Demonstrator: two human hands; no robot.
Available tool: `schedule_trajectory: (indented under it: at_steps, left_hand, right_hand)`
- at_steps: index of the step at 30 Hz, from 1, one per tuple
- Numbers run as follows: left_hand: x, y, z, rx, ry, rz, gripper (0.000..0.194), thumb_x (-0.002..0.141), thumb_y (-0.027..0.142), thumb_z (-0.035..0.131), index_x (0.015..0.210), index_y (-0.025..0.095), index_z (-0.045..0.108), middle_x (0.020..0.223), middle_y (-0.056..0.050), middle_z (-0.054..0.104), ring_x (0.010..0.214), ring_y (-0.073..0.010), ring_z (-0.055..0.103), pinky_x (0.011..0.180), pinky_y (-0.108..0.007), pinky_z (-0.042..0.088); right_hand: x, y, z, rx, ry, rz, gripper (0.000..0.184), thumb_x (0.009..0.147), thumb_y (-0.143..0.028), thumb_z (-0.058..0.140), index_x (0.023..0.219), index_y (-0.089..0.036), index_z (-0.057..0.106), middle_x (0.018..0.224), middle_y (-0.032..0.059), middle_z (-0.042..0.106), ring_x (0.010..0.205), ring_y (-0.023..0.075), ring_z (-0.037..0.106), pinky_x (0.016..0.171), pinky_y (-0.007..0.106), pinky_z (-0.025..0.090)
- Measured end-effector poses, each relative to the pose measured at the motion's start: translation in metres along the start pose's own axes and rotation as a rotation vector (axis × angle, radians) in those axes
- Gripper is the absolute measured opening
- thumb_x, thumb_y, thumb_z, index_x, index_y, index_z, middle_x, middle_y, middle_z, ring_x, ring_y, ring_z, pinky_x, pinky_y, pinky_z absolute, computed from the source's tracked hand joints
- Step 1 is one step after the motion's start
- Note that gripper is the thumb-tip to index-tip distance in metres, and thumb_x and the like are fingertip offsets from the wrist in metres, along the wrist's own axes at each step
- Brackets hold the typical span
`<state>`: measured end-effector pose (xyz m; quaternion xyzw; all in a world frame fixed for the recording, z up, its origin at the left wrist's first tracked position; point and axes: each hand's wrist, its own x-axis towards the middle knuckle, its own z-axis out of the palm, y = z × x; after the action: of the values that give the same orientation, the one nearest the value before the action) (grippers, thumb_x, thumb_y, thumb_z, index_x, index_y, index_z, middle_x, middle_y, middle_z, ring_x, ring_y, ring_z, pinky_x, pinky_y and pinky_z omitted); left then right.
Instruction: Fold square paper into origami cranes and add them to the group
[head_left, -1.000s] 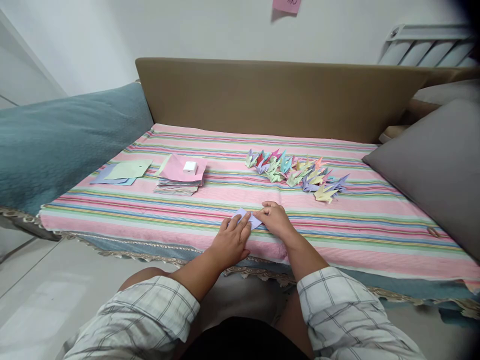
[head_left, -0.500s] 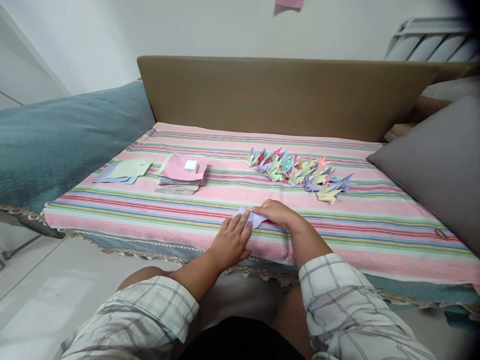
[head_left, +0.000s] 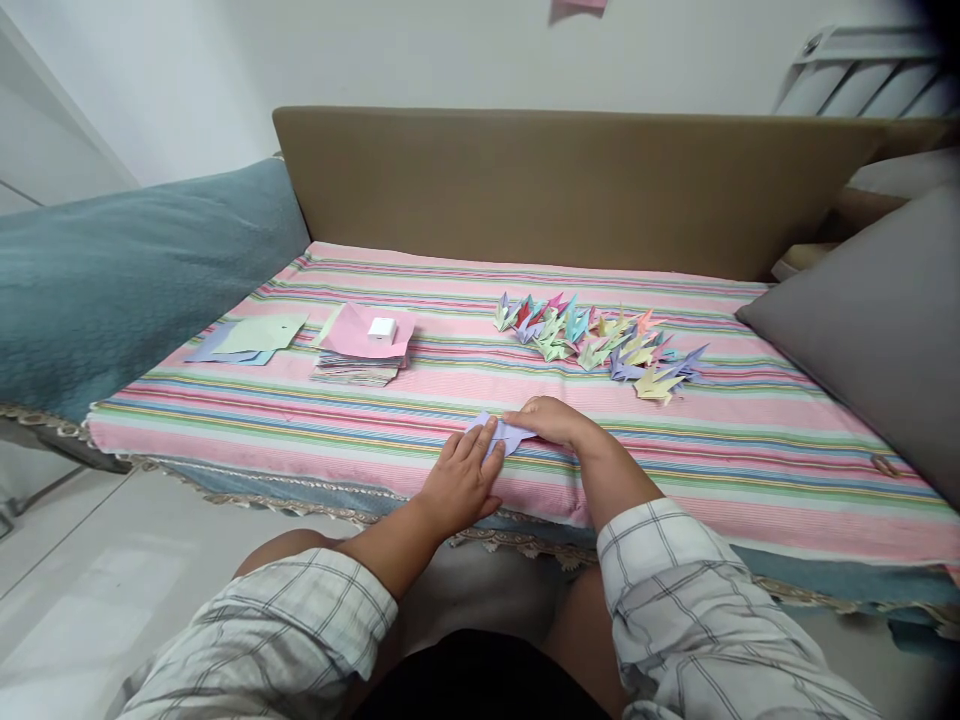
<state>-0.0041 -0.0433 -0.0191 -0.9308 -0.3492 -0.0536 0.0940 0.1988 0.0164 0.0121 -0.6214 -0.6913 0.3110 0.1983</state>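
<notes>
A folded piece of lavender origami paper point(head_left: 511, 435) lies on the striped cloth point(head_left: 300, 430) near the front edge of the seat. My left hand point(head_left: 463, 478) rests flat over its left side, fingers stretched out and pressing it down. From the right, my right hand point(head_left: 551, 420) is closed at the paper's upper right edge, thumb and finger against it. Part of the paper is hidden under both hands. Behind and to the right sits a group of folded paper cranes point(head_left: 592, 345) in several colours.
At the left stands a stack of square paper point(head_left: 358, 370) topped by a small white box point(head_left: 382, 330). Loose sheets point(head_left: 259, 335) lie farther left. A grey cushion point(head_left: 877, 330) leans at the right, a blue-covered armrest point(head_left: 150, 260) at the left, a brown backrest point(head_left: 525, 190) behind.
Almost nothing differs. Both hands stay on the lavender paper with very slight finger movement, and the whole view has shifted a little.
</notes>
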Motion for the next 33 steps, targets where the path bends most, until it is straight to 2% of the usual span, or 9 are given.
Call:
schedule_trajectory:
  at_steps: [3,6,10,14,24,29,33]
  left_hand:
    - [0.000,0.000,0.000,-0.002,0.000,-0.002,0.079,0.069,0.046,0.067,0.133,0.012,0.036,0.148,-0.023,0.019,0.132,-0.0358,0.026,0.105,-0.049,0.021]
    - [0.000,-0.001,0.002,-0.002,0.005,0.005,0.081,0.068,0.047,0.068,0.133,0.011,0.036,0.149,-0.023,0.019,0.132,-0.0356,0.026,0.105,-0.049,0.021]
    - [0.000,-0.001,0.002,0.000,0.009,0.020,0.079,0.070,0.048,0.065,0.134,0.010,0.036,0.149,-0.021,0.019,0.132,-0.0355,0.026,0.105,-0.048,0.021]
    - [0.000,-0.002,-0.001,-0.011,-0.003,0.023,0.077,0.071,0.048,0.063,0.134,0.012,0.037,0.150,-0.015,0.020,0.131,-0.0340,0.027,0.105,-0.047,0.022]
    - [0.001,-0.003,-0.001,-0.021,-0.012,0.027,0.077,0.070,0.049,0.064,0.134,0.013,0.038,0.150,-0.013,0.023,0.129,-0.0343,0.029,0.102,-0.048,0.024]
    - [0.001,-0.003,-0.001,-0.032,-0.008,0.023,0.081,0.072,0.047,0.063,0.140,0.018,0.030,0.150,-0.010,0.023,0.129,-0.0328,0.028,0.101,-0.047,0.025]
    - [0.003,-0.002,-0.003,-0.011,-0.025,0.021,0.081,0.072,0.047,0.063,0.140,0.021,0.028,0.151,-0.008,0.022,0.128,-0.0327,0.029,0.100,-0.048,0.026]
  right_hand:
    - [0.001,0.001,-0.001,-0.001,-0.120,0.019,0.046,0.066,-0.060,0.059,0.049,-0.017,0.059,0.045,-0.0026,0.049,0.052,0.0120,0.047,0.054,0.024,0.034]
    - [0.001,0.004,-0.001,0.033,-0.151,0.017,0.040,0.065,-0.055,0.060,0.051,-0.017,0.060,0.046,-0.0038,0.049,0.053,0.0115,0.046,0.053,0.023,0.034]
    - [0.000,0.006,0.001,0.060,-0.138,0.045,0.035,0.063,-0.050,0.063,0.057,-0.016,0.066,0.052,-0.0025,0.055,0.057,0.0128,0.049,0.057,0.024,0.036]
    - [-0.001,0.004,0.005,0.042,-0.109,0.090,0.035,0.063,-0.052,0.064,0.064,-0.017,0.069,0.055,-0.0013,0.058,0.061,0.0139,0.051,0.061,0.025,0.037]
    - [-0.011,0.009,-0.003,-0.052,-0.088,0.055,0.041,0.069,-0.055,0.058,0.054,-0.017,0.061,0.048,-0.0035,0.047,0.054,0.0114,0.045,0.054,0.024,0.031]
    - [-0.019,0.011,0.001,-0.163,0.025,-0.040,0.035,0.076,-0.046,0.056,0.056,-0.018,0.061,0.066,0.0001,0.058,0.066,0.0132,0.051,0.061,0.024,0.034]
    - [-0.025,0.014,0.010,-0.281,0.149,-0.080,0.029,0.079,-0.044,0.057,0.063,-0.020,0.062,0.077,0.0023,0.060,0.077,0.0154,0.051,0.072,0.026,0.034]
